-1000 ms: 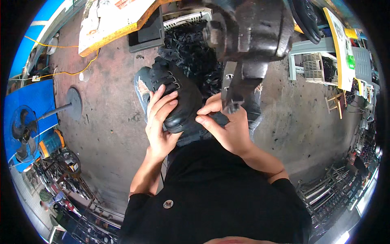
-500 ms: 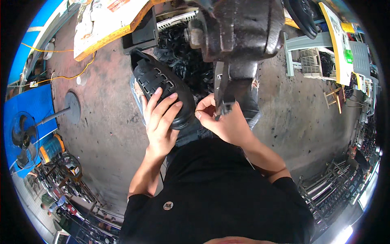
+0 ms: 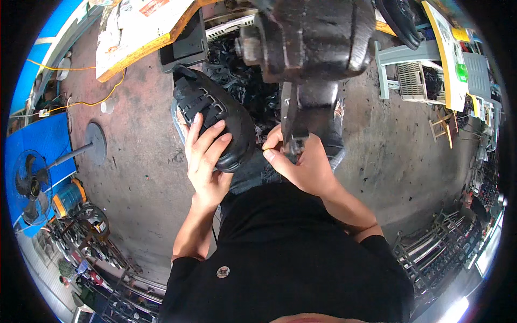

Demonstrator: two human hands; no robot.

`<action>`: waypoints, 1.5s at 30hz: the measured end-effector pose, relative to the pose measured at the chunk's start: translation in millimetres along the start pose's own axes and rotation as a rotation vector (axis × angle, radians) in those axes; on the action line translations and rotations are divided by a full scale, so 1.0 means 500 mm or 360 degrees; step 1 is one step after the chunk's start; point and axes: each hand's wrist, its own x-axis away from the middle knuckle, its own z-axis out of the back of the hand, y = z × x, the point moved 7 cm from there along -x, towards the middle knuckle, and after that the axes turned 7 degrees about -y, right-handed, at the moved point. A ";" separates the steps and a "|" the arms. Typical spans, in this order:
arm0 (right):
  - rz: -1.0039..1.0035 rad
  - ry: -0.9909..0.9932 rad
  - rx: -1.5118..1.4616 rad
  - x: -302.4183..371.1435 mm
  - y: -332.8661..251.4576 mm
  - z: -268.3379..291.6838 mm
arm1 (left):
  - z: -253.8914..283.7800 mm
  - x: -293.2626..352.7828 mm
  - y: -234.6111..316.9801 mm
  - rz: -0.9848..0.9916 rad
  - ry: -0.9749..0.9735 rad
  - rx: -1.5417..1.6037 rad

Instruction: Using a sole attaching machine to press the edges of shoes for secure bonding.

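Note:
A black shoe (image 3: 237,121) with buckled straps is gripped by my left hand (image 3: 205,159), whose fingers spread across its upper while the thumb is mostly hidden. The toe end is toward me, and the heel opening lies at the far left. My right hand (image 3: 304,169) is beside the lower tip of a dark metal machine (image 3: 318,43), with thumb and forefinger pinched close to the shoe's right side. Whatever sits in that pinch is too small to make out. Part of the right hand is hidden behind the machine's narrow foot (image 3: 296,144).
Black scraps (image 3: 231,70) fill a crate beyond the shoe, beside a dark bin (image 3: 184,51). A worktable (image 3: 134,51) stands far left, and another shoe (image 3: 399,24) hangs at the top right. A floor fan (image 3: 35,185) is at the left, metal racks (image 3: 439,247) at the right.
The shoe has rolled a little in my left hand, its buckled straps turning leftward. My left hand has shifted slightly left and down; the right-hand pinch stays near the machine's tip.

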 end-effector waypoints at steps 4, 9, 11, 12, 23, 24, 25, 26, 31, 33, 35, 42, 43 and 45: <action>0.0021 -0.0040 0.0056 -0.001 -0.012 -0.010 | -0.001 0.004 0.004 -0.0004 0.0017 0.0001; 0.0047 0.0011 -0.0296 0.003 0.028 -0.001 | 0.004 -0.001 0.006 0.0048 0.0048 0.0076; -0.0022 0.0030 -0.0267 0.007 0.030 0.011 | 0.004 -0.001 0.004 0.0095 0.0060 0.0151; -0.0084 0.0050 -0.0225 0.010 0.030 0.013 | 0.007 -0.001 0.003 0.0134 0.0083 0.0231; 0.0857 -0.0189 0.0969 0.018 -0.029 -0.040 | -0.023 -0.025 0.001 0.0243 -0.0004 0.0403; 0.0889 -0.0137 0.0991 0.019 -0.031 -0.034 | -0.026 -0.026 0.004 0.0232 -0.0040 0.0370; 0.0898 -0.0134 0.1001 0.022 -0.030 -0.032 | -0.029 -0.028 0.006 0.0217 -0.0073 0.0338; 0.0866 -0.0096 0.0998 0.023 -0.026 -0.025 | -0.028 -0.028 0.008 0.0237 -0.0059 0.0391; 0.0640 0.0326 0.1166 -0.026 -0.056 0.106 | -0.020 -0.040 0.008 0.0298 -0.0082 0.0414; 0.0636 0.0657 0.1093 -0.050 -0.113 0.211 | -0.006 -0.039 0.016 0.0294 -0.0106 0.0400; 0.0777 0.1055 0.0934 -0.083 -0.202 0.318 | -0.012 -0.033 0.022 0.0282 -0.0168 0.0380; 0.1145 0.0553 0.1149 -0.498 -0.533 0.463 | -0.028 0.011 0.025 0.0413 -0.0244 0.0539; 0.1091 0.0382 0.1061 -0.565 -0.561 0.453 | -0.029 0.019 0.020 0.0460 -0.0241 0.0567; 0.0859 0.0284 0.1167 -0.683 -0.596 0.455 | -0.034 0.027 0.011 0.0482 -0.0229 0.0571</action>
